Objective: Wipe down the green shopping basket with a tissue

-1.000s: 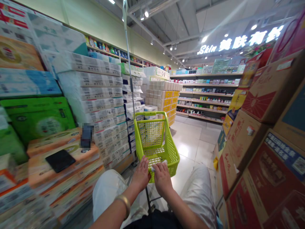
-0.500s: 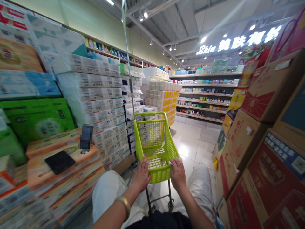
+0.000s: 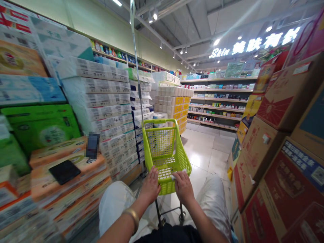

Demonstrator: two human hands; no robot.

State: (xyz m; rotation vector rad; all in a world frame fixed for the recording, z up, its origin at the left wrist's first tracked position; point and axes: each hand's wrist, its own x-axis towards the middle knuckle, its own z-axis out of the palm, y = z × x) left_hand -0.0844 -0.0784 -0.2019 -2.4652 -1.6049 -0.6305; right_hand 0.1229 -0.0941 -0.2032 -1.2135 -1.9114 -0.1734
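A small lime-green shopping trolley (image 3: 162, 141) stands in the aisle right in front of me, its basket bare. My left hand (image 3: 151, 187) grips the near rim at the left corner, a gold bangle on that wrist. My right hand (image 3: 182, 185) is closed on a white cloth (image 3: 177, 174) and presses it against the near rim of the trolley, towards its right side. My knees in white trousers show below both hands.
Stacked tissue packs (image 3: 101, 101) wall the left side, with a black phone (image 3: 64, 171) lying on an orange pack. Cardboard cartons (image 3: 275, 145) are piled on the right. A thin metal pole (image 3: 136, 64) rises behind the trolley. Tiled floor (image 3: 210, 148) runs ahead to shelves.
My right hand with the cloth slid from the middle of the rim to the right corner, then came back a little leftwards. The left hand stayed put.
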